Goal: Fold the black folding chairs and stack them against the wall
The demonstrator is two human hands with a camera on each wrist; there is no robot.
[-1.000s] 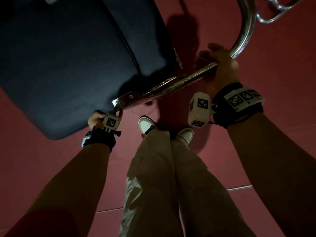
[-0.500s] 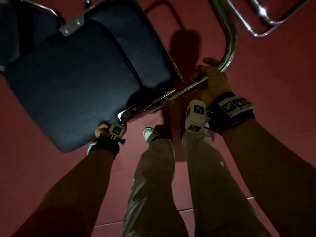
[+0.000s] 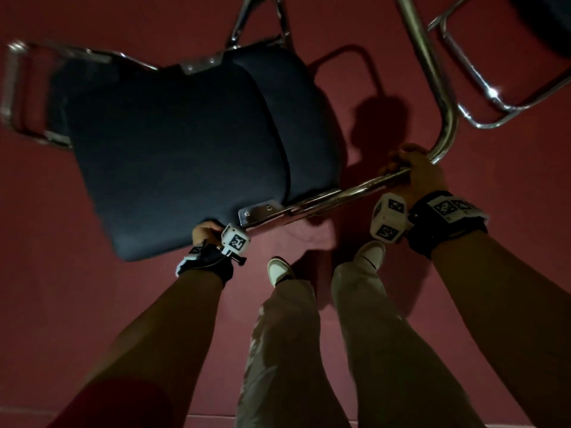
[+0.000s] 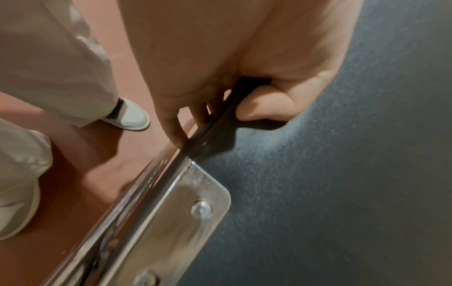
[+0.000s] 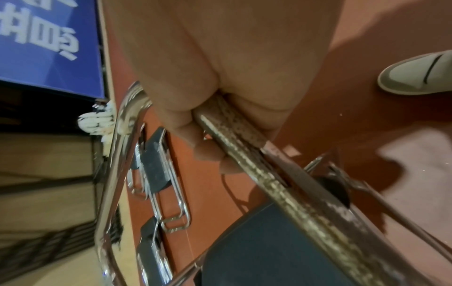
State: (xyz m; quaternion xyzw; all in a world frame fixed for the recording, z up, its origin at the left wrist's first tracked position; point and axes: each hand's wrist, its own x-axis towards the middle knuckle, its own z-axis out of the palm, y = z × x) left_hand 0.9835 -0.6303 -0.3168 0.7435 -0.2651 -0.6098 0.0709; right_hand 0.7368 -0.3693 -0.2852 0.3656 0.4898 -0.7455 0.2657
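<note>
The folded chair point(image 3: 185, 149) is held above the floor point(image 3: 92, 304), ahead of the person's two feet. Its near edge is gripped by the left hand point(image 3: 205, 233); its frame tube point(image 3: 370, 183), to the right, is gripped by the right hand point(image 3: 417, 177). A second chair's frame point(image 3: 494, 97) lies beyond, at far right.

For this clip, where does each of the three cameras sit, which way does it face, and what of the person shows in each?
Head: worn on the head, facing down; shows both forearms, left hand, right hand, trousers, shoes, the folding chair.
Left wrist: looks along the left hand pinching the black seat edge; a trouser leg and shoe show.
Right wrist: looks along the right hand gripping the chrome frame tube; one shoe shows.
Shared: all see the chair and red floor.
</note>
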